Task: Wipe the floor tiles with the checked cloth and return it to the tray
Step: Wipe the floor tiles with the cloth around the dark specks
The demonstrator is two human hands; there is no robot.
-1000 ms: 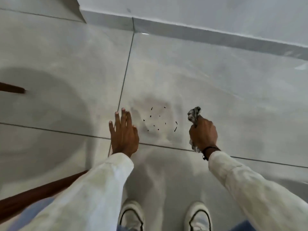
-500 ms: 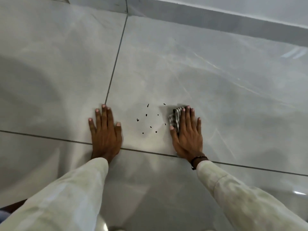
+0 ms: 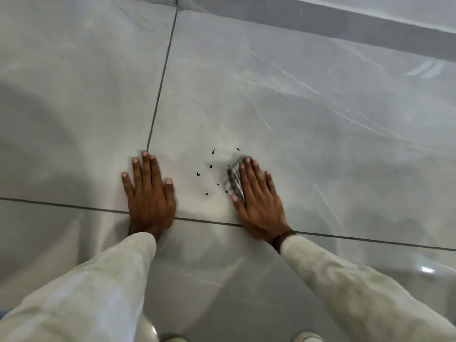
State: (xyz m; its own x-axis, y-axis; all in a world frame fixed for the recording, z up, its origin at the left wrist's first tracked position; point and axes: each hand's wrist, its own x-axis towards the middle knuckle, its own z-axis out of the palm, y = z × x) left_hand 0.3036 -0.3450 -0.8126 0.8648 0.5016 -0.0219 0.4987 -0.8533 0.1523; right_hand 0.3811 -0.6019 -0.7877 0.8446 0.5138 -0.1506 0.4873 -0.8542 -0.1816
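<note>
My right hand [image 3: 259,198] lies flat on the grey floor tile [image 3: 308,119], pressing the checked cloth [image 3: 234,180] under its palm; only the cloth's left edge shows beside my fingers. Several small black specks [image 3: 211,166] lie scattered on the tile just left of the cloth. My left hand [image 3: 148,193] rests flat on the floor with fingers spread, left of the specks and holding nothing. The tray is not in view.
Dark grout lines [image 3: 160,90] cross the glossy tiles; one runs under both wrists. A grey skirting board [image 3: 345,28] and the wall run along the top right. My shoe tips [image 3: 307,336] show at the bottom edge.
My right hand came down from holding the bunched cloth in the air to pressing it flat on the tile, then slid slightly left toward the specks. My left hand settled flat.
</note>
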